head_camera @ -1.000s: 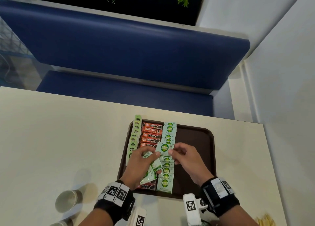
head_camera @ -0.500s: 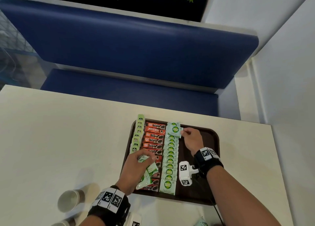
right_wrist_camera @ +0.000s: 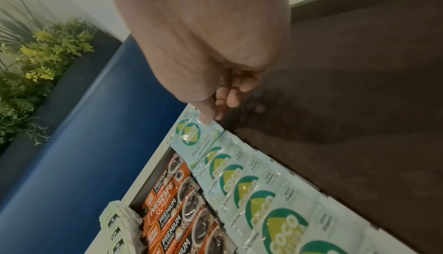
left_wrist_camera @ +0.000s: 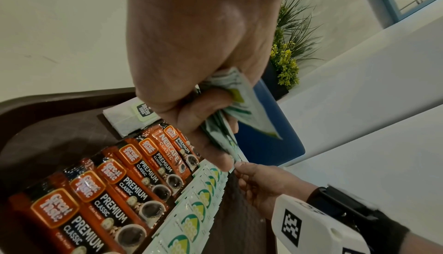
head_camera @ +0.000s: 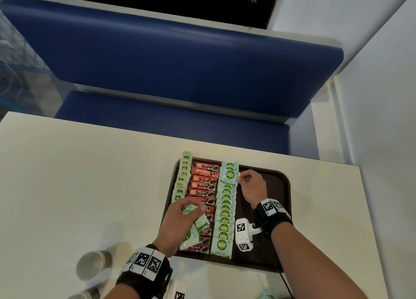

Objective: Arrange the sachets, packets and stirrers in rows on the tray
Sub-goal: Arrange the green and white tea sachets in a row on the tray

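Sachet (head_camera: 230, 176) pinched by right hand (head_camera: 252, 186) over tray (head_camera: 270, 186); left hand (head_camera: 180, 222) grips spare sachets (head_camera: 198, 229); cups (head_camera: 91, 265) nearby.

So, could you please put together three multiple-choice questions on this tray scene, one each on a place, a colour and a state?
1. Where on the tray is the right hand setting its coco sugar sachet?
A. near end of the coco row
B. far end of the coco row
C. on the coffee packets

2. What main colour are the coffee packets in the middle row?
A. orange-red
B. blue
C. yellow

3. What is the left hand doing?
A. lying flat on the table
B. lifting a paper cup
C. gripping a bunch of sachets

Answers:
1 B, the hand pinches the sachet near the tray's far edge, in line with the coco row.
2 A, the wrappers are orange-red with dark print.
3 C, its fingers curl round several green and white sachets.
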Available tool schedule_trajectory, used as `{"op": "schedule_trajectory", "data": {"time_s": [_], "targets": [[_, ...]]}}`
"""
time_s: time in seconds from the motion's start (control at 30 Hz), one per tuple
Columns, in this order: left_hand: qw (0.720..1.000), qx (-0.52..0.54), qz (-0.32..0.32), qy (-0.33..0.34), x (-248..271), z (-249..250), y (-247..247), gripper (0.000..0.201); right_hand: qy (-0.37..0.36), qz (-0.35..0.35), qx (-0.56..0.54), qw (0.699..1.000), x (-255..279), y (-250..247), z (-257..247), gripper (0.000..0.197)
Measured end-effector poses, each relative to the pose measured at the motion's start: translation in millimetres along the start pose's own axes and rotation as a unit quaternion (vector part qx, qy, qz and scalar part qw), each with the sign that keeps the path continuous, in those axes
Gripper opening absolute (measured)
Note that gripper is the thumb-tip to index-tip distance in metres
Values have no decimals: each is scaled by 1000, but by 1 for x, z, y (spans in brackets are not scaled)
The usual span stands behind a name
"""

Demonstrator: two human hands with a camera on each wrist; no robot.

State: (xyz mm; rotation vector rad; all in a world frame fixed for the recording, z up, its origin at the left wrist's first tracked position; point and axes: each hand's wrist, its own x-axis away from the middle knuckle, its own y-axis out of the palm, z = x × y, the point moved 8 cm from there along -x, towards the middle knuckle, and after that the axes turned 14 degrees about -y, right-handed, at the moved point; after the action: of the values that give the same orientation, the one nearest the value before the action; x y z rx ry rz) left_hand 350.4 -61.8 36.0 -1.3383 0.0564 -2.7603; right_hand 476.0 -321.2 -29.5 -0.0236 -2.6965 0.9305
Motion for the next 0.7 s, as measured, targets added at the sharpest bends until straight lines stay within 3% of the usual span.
{"op": "schedule_trajectory", "data": {"time_s": [0.7], "targets": [[999,26,1,-24,1,-3,-4,4,-7,19,-18,1000,3,3,-8,9]]}}
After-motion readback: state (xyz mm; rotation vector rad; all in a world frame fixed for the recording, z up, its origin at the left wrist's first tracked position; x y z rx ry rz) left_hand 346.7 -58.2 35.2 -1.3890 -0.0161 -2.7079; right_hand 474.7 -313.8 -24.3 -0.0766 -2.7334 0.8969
